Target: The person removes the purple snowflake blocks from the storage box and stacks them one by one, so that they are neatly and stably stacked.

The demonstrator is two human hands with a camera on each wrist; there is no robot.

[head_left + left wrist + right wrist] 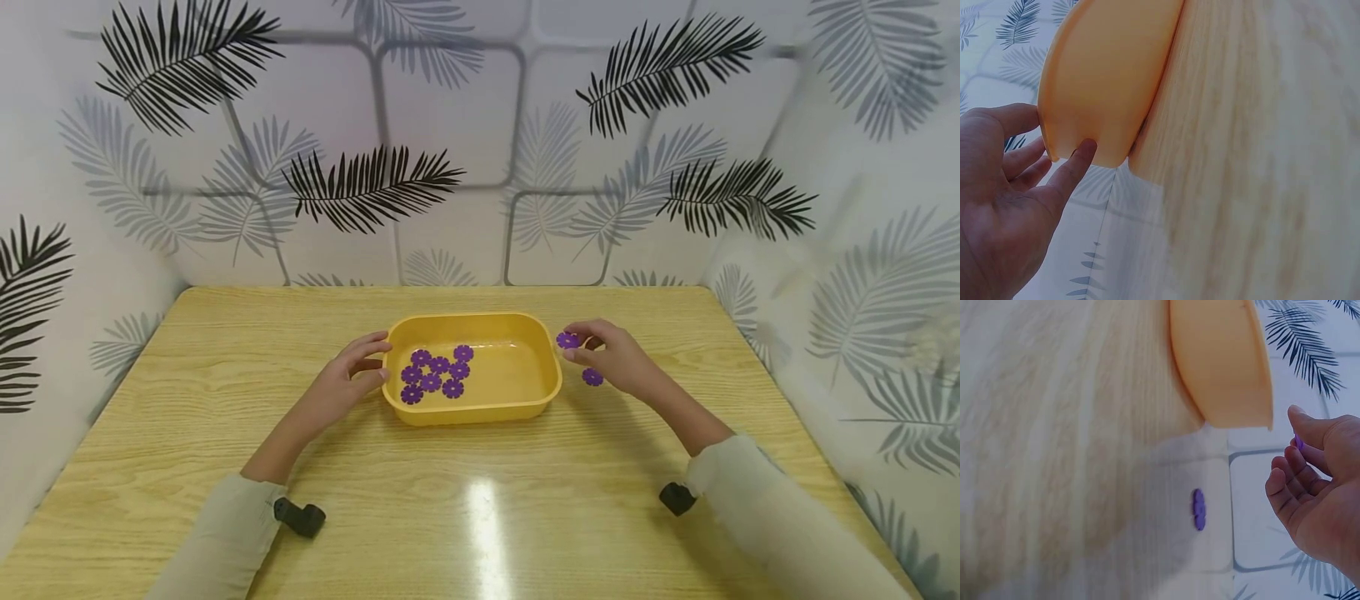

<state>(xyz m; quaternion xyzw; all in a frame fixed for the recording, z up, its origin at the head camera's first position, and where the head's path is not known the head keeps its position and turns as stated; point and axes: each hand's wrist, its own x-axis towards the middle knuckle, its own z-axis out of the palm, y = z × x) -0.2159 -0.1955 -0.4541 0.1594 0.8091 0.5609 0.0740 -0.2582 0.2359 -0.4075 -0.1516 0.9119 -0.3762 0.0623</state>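
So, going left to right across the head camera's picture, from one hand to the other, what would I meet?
Left hand → yellow tray with purple flower-shaped discs inside → held purple disc, pinched by the fingers → right hand.

frond-patterned pale walls (450,117) rise behind and beside a wood-grain table (397,508) reflecting white glare (486,533).

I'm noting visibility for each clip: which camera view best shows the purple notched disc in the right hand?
The head view: there the purple notched disc shows its face and notches in the right hand, though partly covered. The right wrist view catches only a thin sliver of it; the left wrist view shows none.
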